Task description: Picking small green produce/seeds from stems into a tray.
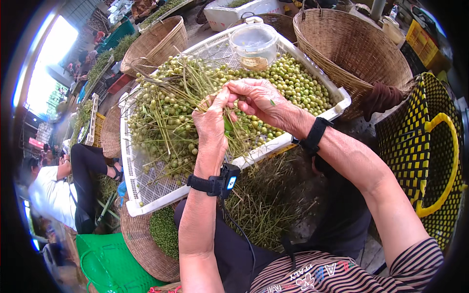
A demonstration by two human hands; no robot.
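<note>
My left hand (212,122) is closed in a pinch on a thin fruit stem, over a heap of cut sprigs (166,117) bearing small round green fruits. Touching its fingertips, my right hand (261,100) is closed too, thumb against fingers; what it grips there is hidden. Both hands are above a white mesh tray (159,183) with a raised rim. Loose green fruits (305,88), picked off their stems, cover the tray's right side. A clear plastic tub (254,44) stands on the tray's far part.
Large wicker baskets (342,49) stand beyond the tray. At right is a black and yellow woven basket (410,146). Bare stems (264,195) litter the floor below. A green bag (112,261) and a basket of small green fruits (164,232) lie lower left; another person (53,190) sits at left.
</note>
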